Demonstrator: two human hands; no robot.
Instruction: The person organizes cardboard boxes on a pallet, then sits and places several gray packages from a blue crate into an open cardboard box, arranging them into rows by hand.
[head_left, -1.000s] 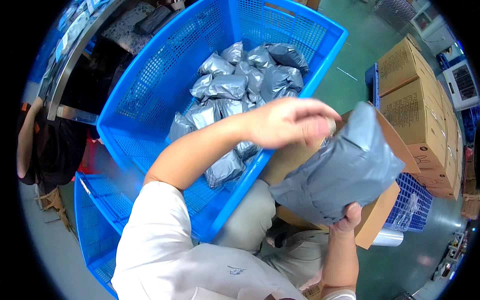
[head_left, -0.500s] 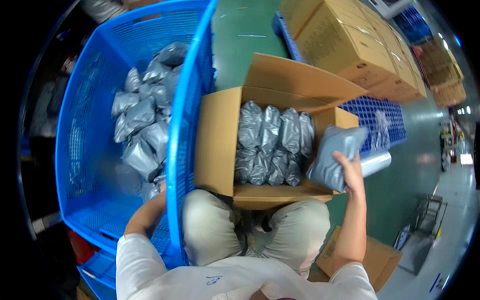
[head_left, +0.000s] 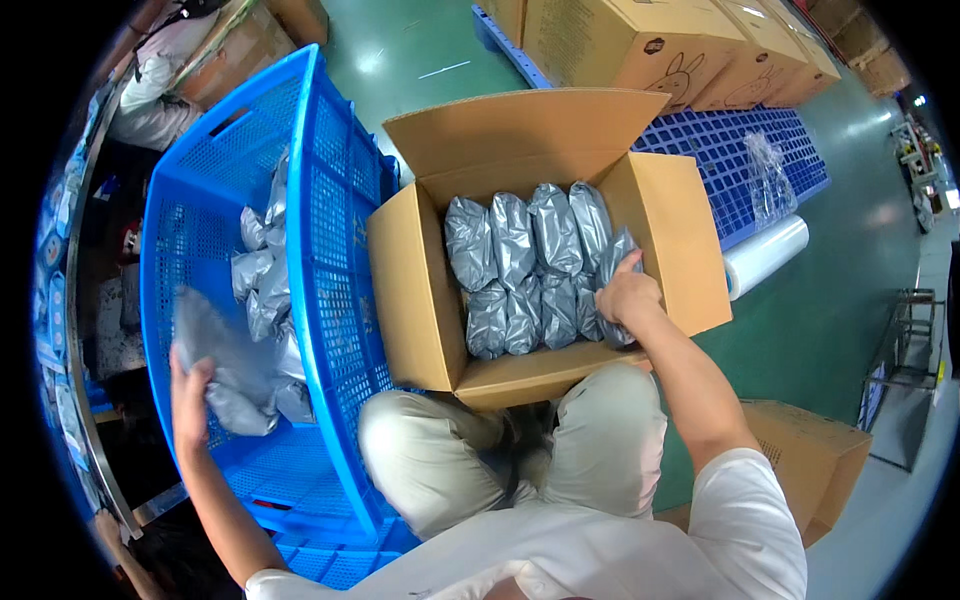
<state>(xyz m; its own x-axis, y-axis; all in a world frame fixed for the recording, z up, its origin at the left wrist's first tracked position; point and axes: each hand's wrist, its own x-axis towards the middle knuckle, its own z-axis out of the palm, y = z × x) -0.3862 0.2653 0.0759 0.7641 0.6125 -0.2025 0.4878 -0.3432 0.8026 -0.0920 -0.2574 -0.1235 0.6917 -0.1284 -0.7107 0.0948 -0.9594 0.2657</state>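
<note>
1. While the right hand point(head_left: 628, 295) presses a grey bag point(head_left: 618, 285) into the cardboard box point(head_left: 415, 300), its grip is curled around it.
2. Left hand point(head_left: 188, 400) clutches another grey bag point(head_left: 215, 350) inside the blue crate point(head_left: 330, 300).

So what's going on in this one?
A person sits between a blue mesh crate and an open cardboard box. The right hand presses a grey plastic pouch into the right end of the box, beside rows of similar grey pouches already packed upright. The left hand reaches into the crate and grips another grey pouch, blurred here, from the loose pile there.
</note>
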